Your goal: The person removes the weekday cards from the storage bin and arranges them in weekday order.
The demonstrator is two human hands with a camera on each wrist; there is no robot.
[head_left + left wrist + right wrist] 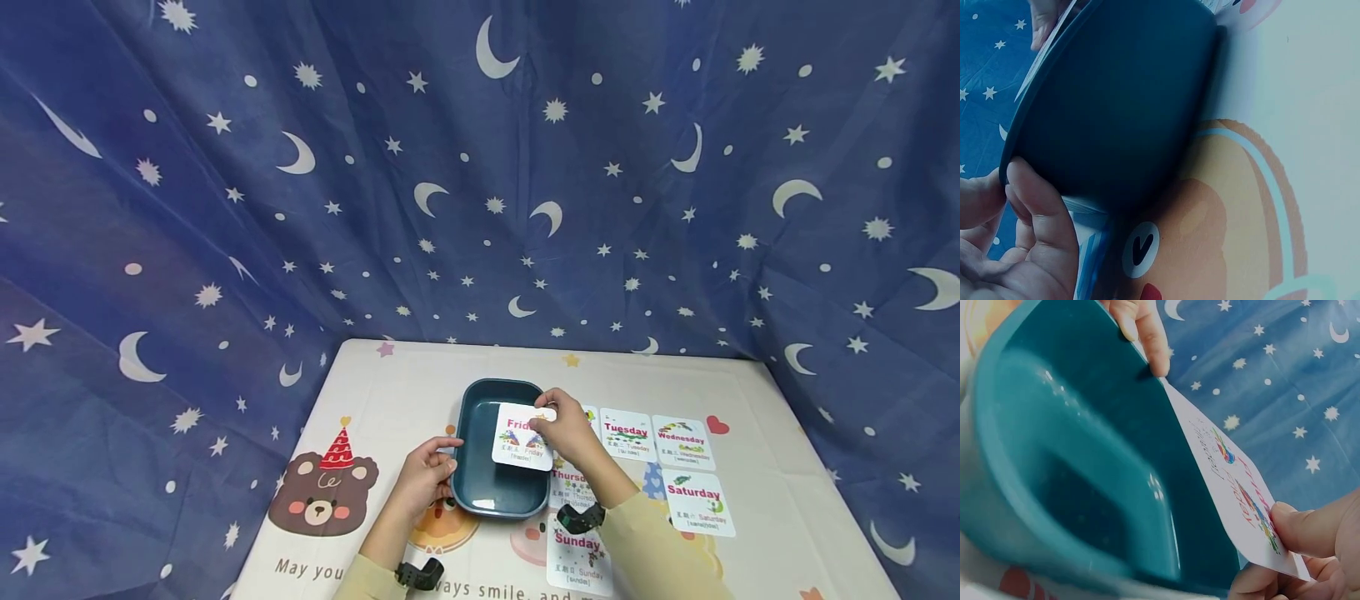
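Observation:
My right hand pinches a white Friday card by its upper right corner. In the head view the card overlaps the inside of a dark teal tray. The left hand grips the tray's left rim, its thumb and fingers curled about the edge in the left wrist view. From the right wrist view, the thumb lies on the printed face of the card, over a deep tray wall. I see no other card inside the tray.
Right of the tray lie several weekday cards: Tuesday, Wednesday, Saturday, Sunday and a partly covered Thursday. Another card sits mostly behind the right hand. A starry blue curtain stands behind the printed tablecloth.

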